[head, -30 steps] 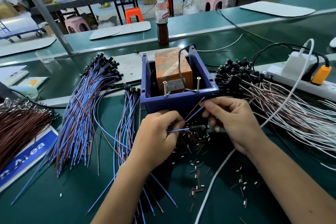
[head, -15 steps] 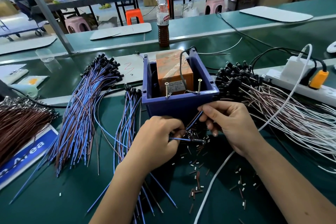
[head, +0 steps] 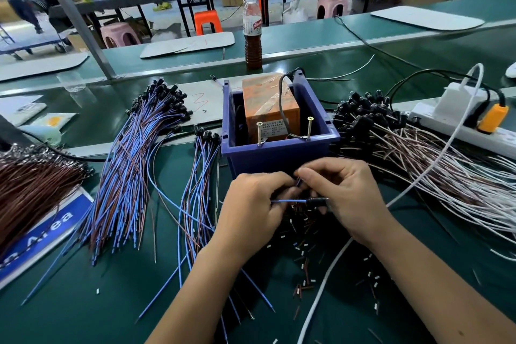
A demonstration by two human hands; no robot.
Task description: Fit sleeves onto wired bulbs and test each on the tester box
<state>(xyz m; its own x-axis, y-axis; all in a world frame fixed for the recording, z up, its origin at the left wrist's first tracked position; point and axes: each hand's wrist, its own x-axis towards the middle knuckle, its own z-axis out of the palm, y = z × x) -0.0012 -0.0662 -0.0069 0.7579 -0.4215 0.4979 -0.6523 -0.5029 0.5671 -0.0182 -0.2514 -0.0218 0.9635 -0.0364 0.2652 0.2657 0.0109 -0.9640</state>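
**Both hands close together on one wired bulb, in front of the tester box**

A green-topped desk (head: 83,301) fills the view. On its right side lies a wide spread of white and brown wired bulbs with black heads (head: 413,159); on the left lies a long fan of blue and brown wired bulbs (head: 128,176), with a smaller blue bunch (head: 198,190) beside it. In the middle stands the tester box, a dark blue plastic bin (head: 279,156) holding an orange taped block (head: 269,109), with two brass screws (head: 309,127) standing upright at its near rim. A white power strip (head: 452,126) sits at the far right, and a brown-filled plastic bottle (head: 252,33) stands behind the bin.

Both forearms reach in from the bottom edge and meet just in front of the bin. The left hand (head: 251,212) is curled, its fingertips pinching a thin blue wire (head: 287,200) that runs level toward the right. The right hand (head: 346,198) is curled too, knuckles up, its thumb and fingers closed round the black bulb end (head: 317,200) of that same wire; a second lead rises between the two thumbs.

Beneath the hands, small brown and white sleeve pieces (head: 304,265) lie scattered on the desk.
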